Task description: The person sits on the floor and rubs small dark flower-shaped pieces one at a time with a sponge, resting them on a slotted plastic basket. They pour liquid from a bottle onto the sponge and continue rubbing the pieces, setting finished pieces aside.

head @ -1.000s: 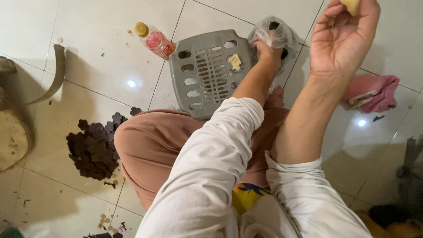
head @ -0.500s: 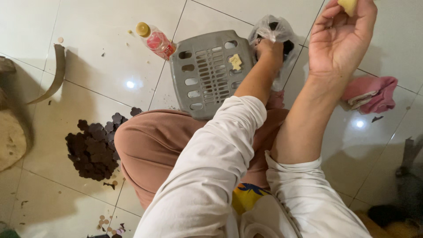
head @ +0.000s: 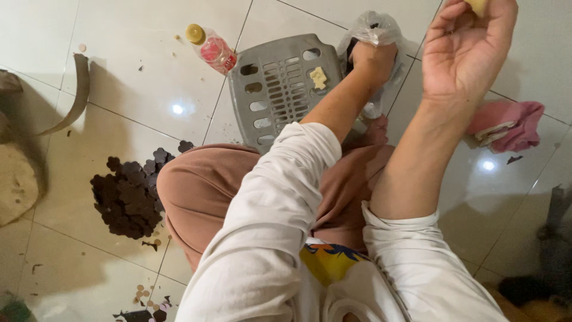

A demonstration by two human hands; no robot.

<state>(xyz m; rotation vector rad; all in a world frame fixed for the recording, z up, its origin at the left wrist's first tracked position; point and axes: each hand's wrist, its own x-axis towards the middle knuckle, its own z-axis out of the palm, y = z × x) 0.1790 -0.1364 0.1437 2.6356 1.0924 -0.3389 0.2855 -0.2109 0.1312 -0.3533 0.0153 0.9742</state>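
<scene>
White floor tiles [head: 119, 71] fill most of the view, and a person sits on them in salmon trousers [head: 208, 191] and a white long-sleeved top [head: 268, 250]. A heap of dark brown cut-out pieces [head: 128, 197] lies beside the left knee. Ahead of the knees a grey slotted plastic tray [head: 280, 89] rests upside down on the floor (a small pale yellow piece [head: 319, 77] sits on it). At its far right corner lies a clear plastic bag [head: 375, 30]; the left hand [head: 372, 59] is clenched on the bag's opening. A pink cloth [head: 509, 125] lies crumpled at the right. A small bottle with a yellow cap [head: 211, 48] lies on its side just beyond the tray. The right hand [head: 468, 45] is raised at the top edge, fingers pinching a small yellow piece [head: 476, 6].
</scene>
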